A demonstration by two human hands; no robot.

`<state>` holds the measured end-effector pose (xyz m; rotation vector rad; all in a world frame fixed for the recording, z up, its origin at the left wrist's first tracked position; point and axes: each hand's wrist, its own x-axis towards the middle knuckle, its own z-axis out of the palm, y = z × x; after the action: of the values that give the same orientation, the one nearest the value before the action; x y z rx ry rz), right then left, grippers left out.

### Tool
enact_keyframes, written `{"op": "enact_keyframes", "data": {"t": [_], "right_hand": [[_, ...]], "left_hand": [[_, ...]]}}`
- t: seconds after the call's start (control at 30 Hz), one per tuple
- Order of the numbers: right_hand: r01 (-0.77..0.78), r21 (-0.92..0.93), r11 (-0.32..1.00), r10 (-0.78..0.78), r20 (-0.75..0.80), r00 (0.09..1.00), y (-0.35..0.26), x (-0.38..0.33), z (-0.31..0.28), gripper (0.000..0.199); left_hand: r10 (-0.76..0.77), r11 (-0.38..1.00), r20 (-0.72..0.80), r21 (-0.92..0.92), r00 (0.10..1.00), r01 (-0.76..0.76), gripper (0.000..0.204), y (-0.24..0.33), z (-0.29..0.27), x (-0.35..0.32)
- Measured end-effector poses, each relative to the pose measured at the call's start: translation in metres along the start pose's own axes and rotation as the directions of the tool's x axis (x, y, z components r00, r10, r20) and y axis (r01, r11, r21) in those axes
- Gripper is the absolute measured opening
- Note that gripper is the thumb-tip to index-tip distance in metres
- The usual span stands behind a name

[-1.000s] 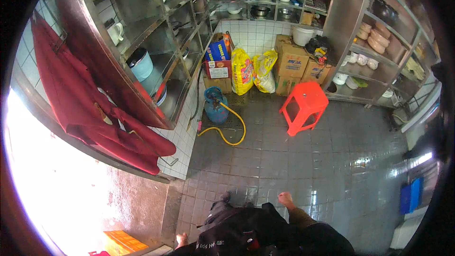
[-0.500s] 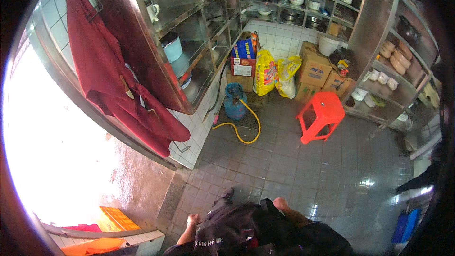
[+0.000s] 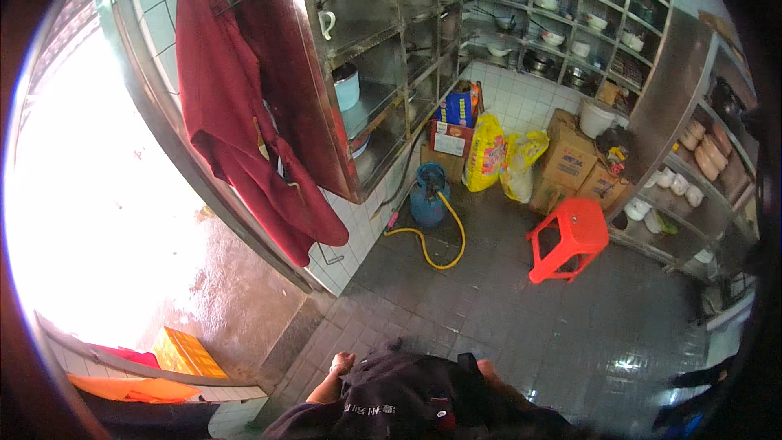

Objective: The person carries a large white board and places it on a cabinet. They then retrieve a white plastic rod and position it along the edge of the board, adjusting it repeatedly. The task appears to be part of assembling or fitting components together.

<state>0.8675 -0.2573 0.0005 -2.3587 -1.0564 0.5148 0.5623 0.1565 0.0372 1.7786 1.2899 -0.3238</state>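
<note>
Stool (image 3: 570, 238), red, upright on the floor (image 3: 521, 318) ahead, untouched, well apart from both hands. Left hand (image 3: 343, 361) low at the body, seemingly curled on nothing; right hand (image 3: 487, 370) barely showing, state impossible to tell. Nothing picked up. Open floor between; shelves (image 3: 383, 73) and gas cylinder (image 3: 428, 194) left, cartons (image 3: 570, 155) behind.

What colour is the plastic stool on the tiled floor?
The plastic stool is bright red, seen clearly in the head view.
</note>
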Motion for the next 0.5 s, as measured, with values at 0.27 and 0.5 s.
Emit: {"op": "enact_keyframes", "data": {"t": [0.27, 0.5], "right_hand": [[-0.143, -0.103, 0.984, 0.158, 0.157, 0.975, 0.038, -0.021, 0.023, 0.042], [-0.098, -0.022, 0.995, 0.100, 0.205, 0.974, 0.051, -0.010, 0.032, 0.040]], "left_hand": [[-0.160, 0.980, -0.044, 0.114, 0.986, 0.164, 0.037, 0.000, -0.011, -0.014], [-0.106, 0.992, -0.019, 0.066, 0.994, 0.107, 0.037, 0.007, -0.006, -0.022]]}}
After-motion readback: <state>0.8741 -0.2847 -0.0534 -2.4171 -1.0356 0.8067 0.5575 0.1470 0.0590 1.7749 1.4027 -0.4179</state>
